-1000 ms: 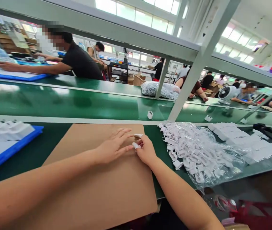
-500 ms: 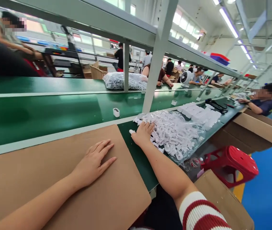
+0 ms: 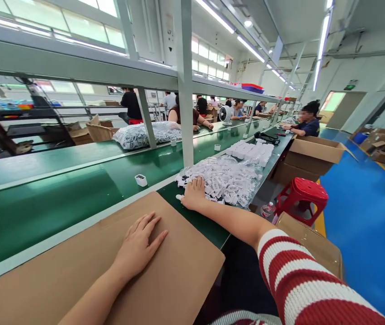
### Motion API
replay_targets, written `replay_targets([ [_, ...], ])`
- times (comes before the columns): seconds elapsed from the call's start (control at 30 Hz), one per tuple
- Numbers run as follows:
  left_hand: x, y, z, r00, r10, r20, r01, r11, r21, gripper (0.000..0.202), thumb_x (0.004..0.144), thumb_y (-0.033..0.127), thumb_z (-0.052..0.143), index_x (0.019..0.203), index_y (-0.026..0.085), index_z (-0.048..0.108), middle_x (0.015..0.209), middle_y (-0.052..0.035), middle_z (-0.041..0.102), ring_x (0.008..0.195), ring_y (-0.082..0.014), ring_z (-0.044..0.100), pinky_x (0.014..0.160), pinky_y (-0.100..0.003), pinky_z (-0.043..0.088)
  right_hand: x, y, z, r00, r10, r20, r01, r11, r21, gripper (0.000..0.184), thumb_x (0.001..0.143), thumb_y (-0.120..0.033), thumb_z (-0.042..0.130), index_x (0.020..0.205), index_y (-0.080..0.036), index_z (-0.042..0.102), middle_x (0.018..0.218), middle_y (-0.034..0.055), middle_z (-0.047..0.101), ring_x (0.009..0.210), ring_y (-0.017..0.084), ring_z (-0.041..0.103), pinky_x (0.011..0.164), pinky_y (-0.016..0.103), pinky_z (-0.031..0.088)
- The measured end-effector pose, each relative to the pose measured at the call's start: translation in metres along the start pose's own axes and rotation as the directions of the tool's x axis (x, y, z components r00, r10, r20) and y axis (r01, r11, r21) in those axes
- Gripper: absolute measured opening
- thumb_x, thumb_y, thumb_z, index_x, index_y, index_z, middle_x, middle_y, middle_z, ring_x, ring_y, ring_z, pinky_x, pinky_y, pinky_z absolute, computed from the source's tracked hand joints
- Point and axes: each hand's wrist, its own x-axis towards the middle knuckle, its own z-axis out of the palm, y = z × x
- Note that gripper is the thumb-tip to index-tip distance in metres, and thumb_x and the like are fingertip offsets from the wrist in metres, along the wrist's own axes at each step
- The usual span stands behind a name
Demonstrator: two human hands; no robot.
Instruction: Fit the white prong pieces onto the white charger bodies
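My left hand lies flat on a broad brown piece of cardboard, its fingers stretched out and the thumb apart. My right hand reaches to the near left edge of a heap of small white plastic parts. Its fingers are spread over the edge of the heap, and I see nothing gripped in them. By the right thumb is one small white piece; whether the thumb touches it I cannot tell. Clear plastic film lies over and around the heap, on a dark green bench top.
A green conveyor runs beyond the bench, carrying a white part. A metal post rises close behind the heap. Across stands a bag of parts. A red stool and open carton are at right. Co-workers sit along the line.
My view has swung to the right, so the scene appears farther left. My left hand stays flat on the cardboard; my right hand stays at the heap's edge, its fingers slightly more bent.
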Motion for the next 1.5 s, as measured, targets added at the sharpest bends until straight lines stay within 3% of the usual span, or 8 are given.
replay_targets([
  [0.1,0.0,-0.002,0.001,1.0,0.014,-0.016,-0.014,1.0,-0.011,0.061,0.096,0.067,0.038,0.134,0.028,0.066,0.151,-0.0109,0.056,0.143,-0.0381,0.047,0.118,-0.061,0.041,0.008,0.01,-0.007,0.999,0.05,0.008,-0.05,0.998,-0.036,0.079,0.085,-0.042,0.067,0.146,0.003,0.043,0.164,0.0332,0.027,0.158,0.047,0.003,0.124,0.061,-0.003],
  [0.27,0.0,-0.001,0.001,1.0,0.009,-0.015,-0.009,1.0,-0.011,0.062,0.095,0.068,0.037,0.132,0.027,0.067,0.15,-0.0116,0.057,0.143,-0.038,0.048,0.117,-0.061,0.042,0.038,0.029,-0.025,0.976,0.218,-0.011,-0.218,0.974,-0.063,0.082,0.091,-0.038,0.061,0.152,0.008,0.032,0.162,0.0394,0.024,0.156,0.052,0.011,0.12,0.072,0.0],
  [0.4,0.0,0.004,-0.004,0.998,-0.035,0.045,0.035,0.999,0.015,0.069,0.095,0.067,0.034,0.137,0.021,0.065,0.153,-0.0119,0.054,0.145,-0.037,0.044,0.12,-0.059,0.039,0.054,0.041,-0.034,0.962,0.27,-0.04,-0.272,0.96,-0.066,0.067,0.096,-0.039,0.064,0.149,-0.004,0.045,0.16,0.0303,0.037,0.151,0.045,0.031,0.121,0.067,0.025],
  [0.5,0.0,0.008,-0.007,0.994,-0.065,0.083,0.062,0.998,0.03,0.073,0.095,0.065,0.033,0.14,0.015,0.062,0.156,-0.0123,0.05,0.148,-0.0352,0.041,0.122,-0.057,0.036,0.055,0.045,-0.035,0.965,0.257,-0.053,-0.26,0.963,-0.072,0.046,0.098,-0.04,0.066,0.138,-0.017,0.058,0.143,0.014,0.057,0.127,0.03,0.059,0.105,0.054,0.052],
  [0.57,0.0,0.009,-0.008,0.994,-0.065,0.087,0.062,0.997,0.035,0.073,0.095,0.065,0.032,0.141,0.015,0.061,0.157,-0.0121,0.05,0.148,-0.0347,0.04,0.122,-0.056,0.036,0.055,0.047,-0.035,0.963,0.261,-0.063,-0.265,0.961,-0.076,0.041,0.099,-0.039,0.065,0.134,-0.018,0.06,0.136,0.0106,0.062,0.116,0.025,0.065,0.097,0.048,0.057],
  [0.83,0.0,0.007,-0.006,0.996,-0.055,0.073,0.054,0.998,0.02,0.073,0.094,0.065,0.034,0.139,0.017,0.063,0.155,-0.012,0.052,0.147,-0.035,0.042,0.121,-0.057,0.038,0.073,0.055,-0.038,0.914,0.405,-0.012,-0.405,0.911,-0.077,0.066,0.093,-0.046,0.072,0.145,-0.011,0.052,0.152,0.0235,0.049,0.14,0.04,0.048,0.113,0.062,0.042],
  [1.0,0.0,0.006,-0.006,0.996,-0.062,0.065,0.062,0.998,0.001,0.073,0.092,0.065,0.036,0.139,0.016,0.063,0.154,-0.0124,0.053,0.146,-0.0358,0.043,0.121,-0.058,0.037,0.074,0.06,-0.035,0.949,0.316,-0.015,-0.316,0.946,-0.077,0.042,0.099,-0.04,0.065,0.135,-0.019,0.06,0.138,0.0111,0.061,0.118,0.027,0.064,0.099,0.05,0.056],
  [1.5,0.002,0.004,-0.006,0.993,-0.06,0.098,0.059,0.998,0.009,0.084,0.089,0.072,0.03,0.14,0.014,0.063,0.156,-0.0115,0.051,0.148,-0.035,0.041,0.123,-0.058,0.035,0.059,0.046,-0.03,0.989,0.042,0.143,-0.023,0.991,-0.132,0.039,0.099,-0.039,0.065,0.132,-0.018,0.061,0.134,0.011,0.063,0.114,0.025,0.065,0.096,0.047,0.058],
])
